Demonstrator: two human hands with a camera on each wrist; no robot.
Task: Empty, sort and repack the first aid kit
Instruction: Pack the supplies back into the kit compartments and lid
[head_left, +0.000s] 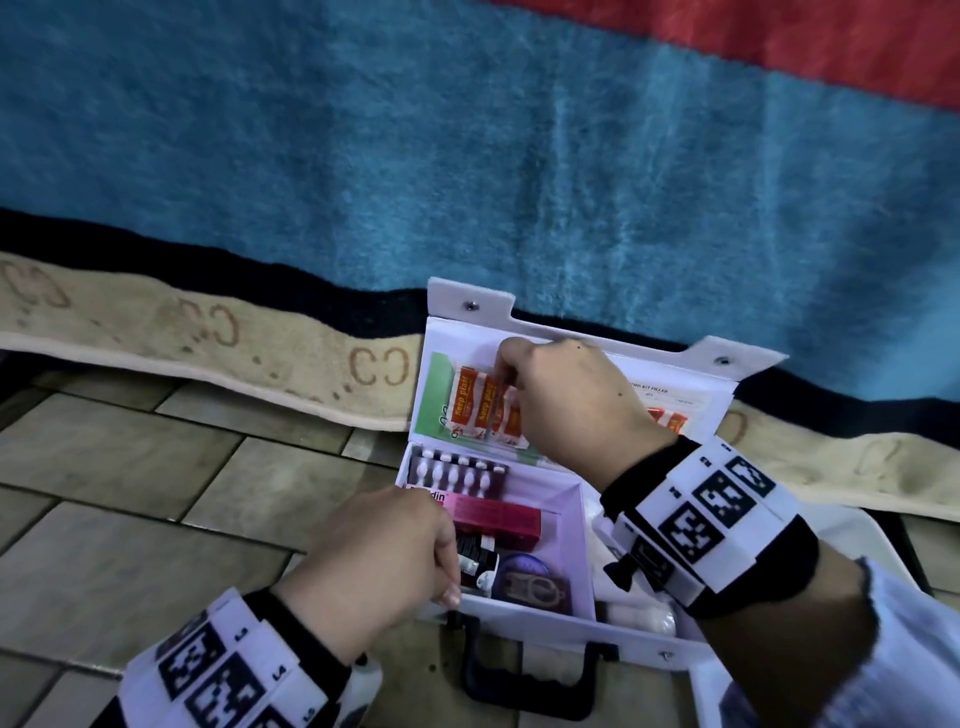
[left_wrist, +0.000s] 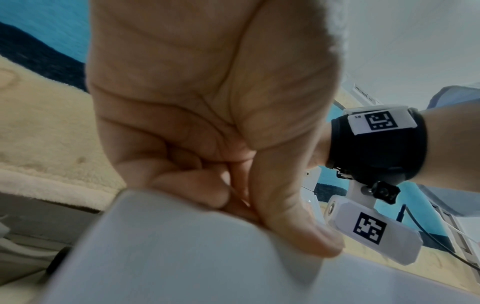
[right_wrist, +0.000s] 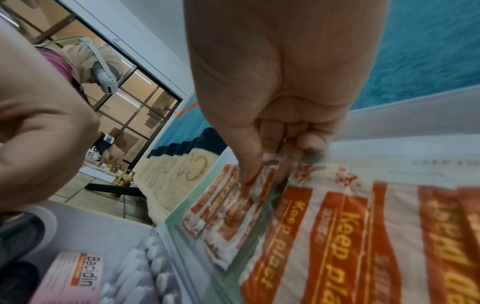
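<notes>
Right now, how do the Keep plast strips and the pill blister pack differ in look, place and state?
1. Look: the Keep plast strips are orange-and-white paper wrappers; the pill blister pack is silvery with rows of white pills.
2. Place: the strips sit in the raised lid's clear pocket; the blister pack lies in the kit's base compartment.
3. State: the right hand pinches a strip; nothing touches the blister pack.
Both are flat packs inside the first aid kit.

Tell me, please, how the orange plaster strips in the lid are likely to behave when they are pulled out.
The plaster strips look like thin paper wrappers, so probably light and floppy. They overlap in a fan, so neighbours may drag along as the right hand pinches one. They seem tucked behind a clear sleeve in the lid, which might snag them.
</notes>
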